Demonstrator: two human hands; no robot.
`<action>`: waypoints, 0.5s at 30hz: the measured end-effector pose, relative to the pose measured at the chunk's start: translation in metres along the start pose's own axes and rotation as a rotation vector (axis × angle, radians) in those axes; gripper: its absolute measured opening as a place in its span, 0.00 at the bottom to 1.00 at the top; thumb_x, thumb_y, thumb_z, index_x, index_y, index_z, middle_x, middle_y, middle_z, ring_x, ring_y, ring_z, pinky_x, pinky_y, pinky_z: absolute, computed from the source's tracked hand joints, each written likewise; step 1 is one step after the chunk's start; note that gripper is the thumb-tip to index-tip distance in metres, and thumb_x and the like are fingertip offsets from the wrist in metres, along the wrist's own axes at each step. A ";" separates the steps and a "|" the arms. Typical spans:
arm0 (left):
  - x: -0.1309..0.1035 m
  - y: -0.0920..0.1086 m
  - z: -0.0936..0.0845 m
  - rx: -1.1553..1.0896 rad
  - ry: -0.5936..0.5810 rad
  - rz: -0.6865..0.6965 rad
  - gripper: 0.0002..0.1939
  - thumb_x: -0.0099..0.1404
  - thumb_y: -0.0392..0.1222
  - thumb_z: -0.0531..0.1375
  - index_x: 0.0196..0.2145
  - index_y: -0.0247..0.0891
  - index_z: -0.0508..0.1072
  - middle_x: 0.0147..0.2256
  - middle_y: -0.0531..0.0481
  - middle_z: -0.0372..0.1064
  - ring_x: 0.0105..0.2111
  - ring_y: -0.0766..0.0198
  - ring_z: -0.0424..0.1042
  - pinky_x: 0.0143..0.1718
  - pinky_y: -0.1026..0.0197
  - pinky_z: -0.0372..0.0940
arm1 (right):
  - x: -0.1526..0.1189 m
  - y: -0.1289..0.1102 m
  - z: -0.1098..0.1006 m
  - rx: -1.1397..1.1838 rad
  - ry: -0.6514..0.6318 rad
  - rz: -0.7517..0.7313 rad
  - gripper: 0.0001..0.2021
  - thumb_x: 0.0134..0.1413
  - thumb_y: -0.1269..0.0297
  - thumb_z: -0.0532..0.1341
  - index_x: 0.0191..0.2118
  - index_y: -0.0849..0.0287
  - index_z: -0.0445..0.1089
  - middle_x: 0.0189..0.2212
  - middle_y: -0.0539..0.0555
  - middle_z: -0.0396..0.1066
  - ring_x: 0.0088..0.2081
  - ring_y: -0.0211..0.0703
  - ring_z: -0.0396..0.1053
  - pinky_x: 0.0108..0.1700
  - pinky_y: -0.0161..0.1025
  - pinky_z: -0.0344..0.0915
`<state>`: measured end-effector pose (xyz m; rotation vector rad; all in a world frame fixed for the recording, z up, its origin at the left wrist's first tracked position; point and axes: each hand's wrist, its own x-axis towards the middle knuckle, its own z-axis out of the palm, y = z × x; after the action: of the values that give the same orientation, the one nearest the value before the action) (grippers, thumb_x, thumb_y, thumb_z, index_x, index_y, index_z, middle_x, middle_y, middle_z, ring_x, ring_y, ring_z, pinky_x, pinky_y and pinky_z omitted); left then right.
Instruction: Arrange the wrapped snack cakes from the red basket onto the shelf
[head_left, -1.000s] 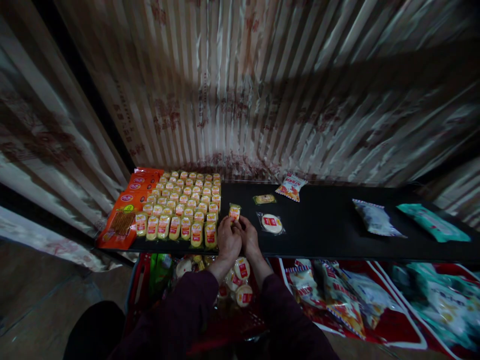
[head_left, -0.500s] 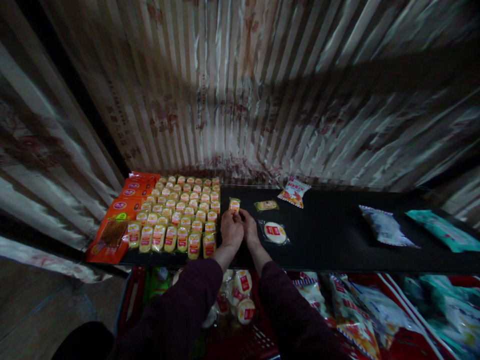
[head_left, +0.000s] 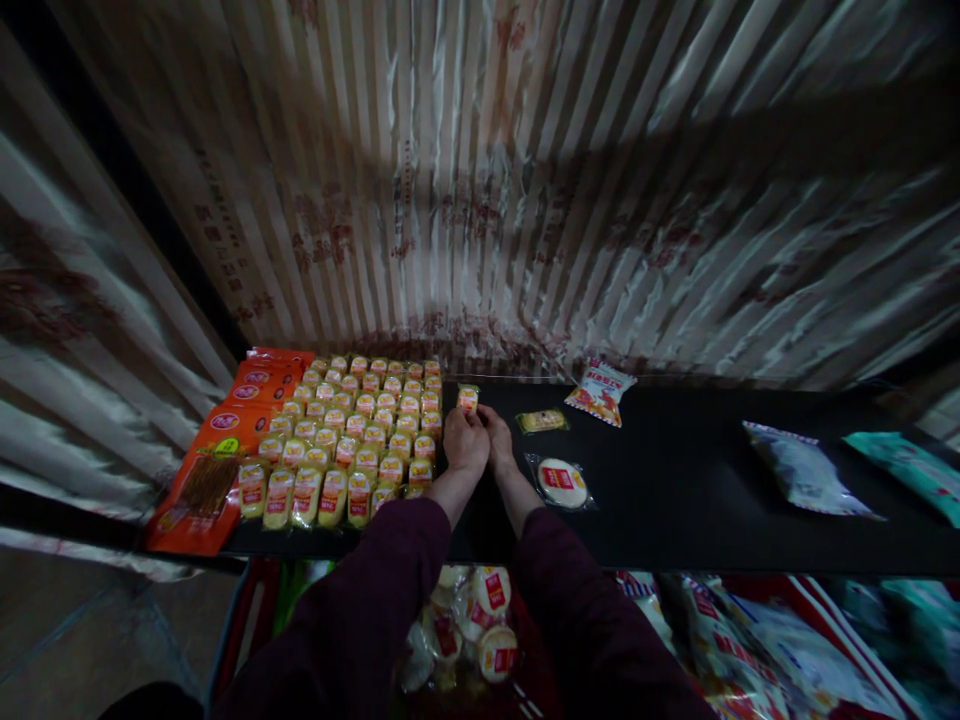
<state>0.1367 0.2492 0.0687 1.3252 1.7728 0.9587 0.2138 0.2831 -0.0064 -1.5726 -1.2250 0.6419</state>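
Wrapped cake [head_left: 467, 399], small and pale yellow with a red and white label, sits at the centre of this clock, with twelve toward the curtain [head_left: 450, 200]. It is above the black shelf [head_left: 660, 480] or touching it; which, I cannot tell. Both hands come up to it from six o'clock, close together, fingers bent. The left hand [head_left: 465, 440] and the right hand [head_left: 496, 437] pinch its near end between them, leaving the far end and label showing. Some of the fingertips are hidden.

From about seven to nine o'clock, rows of matching cakes [head_left: 356, 427] stand packed side by side on the shelf. Beyond them, near eight and nine, orange packets [head_left: 244, 417] overlap, the nearest showing brown sticks through its front.

A flat wrapped bar [head_left: 543, 420] lies near three o'clock, and a round white biscuit [head_left: 562, 482] in clear wrap at four. Past the bar, at three, rests a striped-edge snack bag [head_left: 600, 392]; farther that way lie a pale blue bag [head_left: 810, 470] and a teal packet [head_left: 911, 470].

Below the shelf, round wrapped biscuits [head_left: 495, 652] are heaped around six o'clock, between the purple sleeves [head_left: 397, 560], and more snack bags [head_left: 727, 640] lie toward five.
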 end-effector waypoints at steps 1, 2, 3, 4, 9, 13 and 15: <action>0.002 0.001 0.001 0.002 0.007 -0.002 0.16 0.66 0.37 0.50 0.46 0.30 0.71 0.49 0.36 0.70 0.51 0.56 0.68 0.52 0.59 0.60 | 0.003 0.001 0.001 -0.004 -0.001 -0.002 0.12 0.44 0.60 0.59 0.35 0.56 0.73 0.34 0.53 0.76 0.36 0.46 0.71 0.44 0.44 0.67; 0.004 0.002 0.002 0.003 0.014 -0.006 0.16 0.66 0.37 0.50 0.46 0.31 0.71 0.48 0.36 0.70 0.51 0.57 0.68 0.52 0.59 0.60 | 0.005 0.002 0.002 -0.003 -0.003 -0.004 0.11 0.44 0.61 0.58 0.35 0.56 0.73 0.34 0.53 0.76 0.36 0.46 0.71 0.44 0.44 0.67; 0.006 0.002 0.004 0.005 0.022 -0.013 0.15 0.66 0.37 0.49 0.45 0.32 0.71 0.47 0.37 0.71 0.50 0.57 0.69 0.51 0.60 0.60 | 0.008 0.003 0.003 0.000 -0.005 -0.004 0.11 0.44 0.62 0.58 0.35 0.55 0.73 0.35 0.53 0.76 0.36 0.45 0.71 0.45 0.44 0.67; 0.008 0.003 0.005 0.007 0.029 -0.020 0.15 0.66 0.37 0.49 0.45 0.32 0.72 0.47 0.37 0.71 0.50 0.57 0.69 0.51 0.60 0.61 | 0.011 0.003 0.004 0.005 -0.005 -0.002 0.11 0.44 0.62 0.58 0.34 0.55 0.73 0.35 0.53 0.76 0.37 0.45 0.71 0.45 0.44 0.67; 0.021 0.006 0.008 0.007 0.017 -0.020 0.15 0.65 0.37 0.51 0.44 0.33 0.73 0.47 0.37 0.71 0.50 0.56 0.69 0.50 0.60 0.61 | 0.022 0.006 0.009 0.007 -0.016 0.002 0.11 0.45 0.61 0.59 0.36 0.54 0.73 0.34 0.52 0.76 0.37 0.46 0.71 0.45 0.44 0.66; 0.032 0.009 0.010 0.015 0.024 -0.028 0.15 0.64 0.36 0.50 0.44 0.33 0.73 0.48 0.36 0.71 0.51 0.56 0.69 0.51 0.60 0.61 | 0.032 0.006 0.012 -0.017 -0.014 0.013 0.11 0.46 0.61 0.59 0.37 0.54 0.73 0.35 0.53 0.76 0.38 0.47 0.71 0.44 0.44 0.66; 0.037 0.011 0.012 0.023 0.024 -0.035 0.15 0.64 0.35 0.50 0.44 0.32 0.73 0.47 0.35 0.71 0.50 0.55 0.70 0.50 0.60 0.61 | 0.037 0.006 0.013 -0.034 -0.007 0.014 0.11 0.46 0.61 0.59 0.38 0.54 0.73 0.35 0.53 0.76 0.38 0.47 0.71 0.43 0.43 0.66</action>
<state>0.1443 0.2890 0.0689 1.2974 1.8240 0.9411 0.2179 0.3221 -0.0111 -1.6096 -1.2370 0.6385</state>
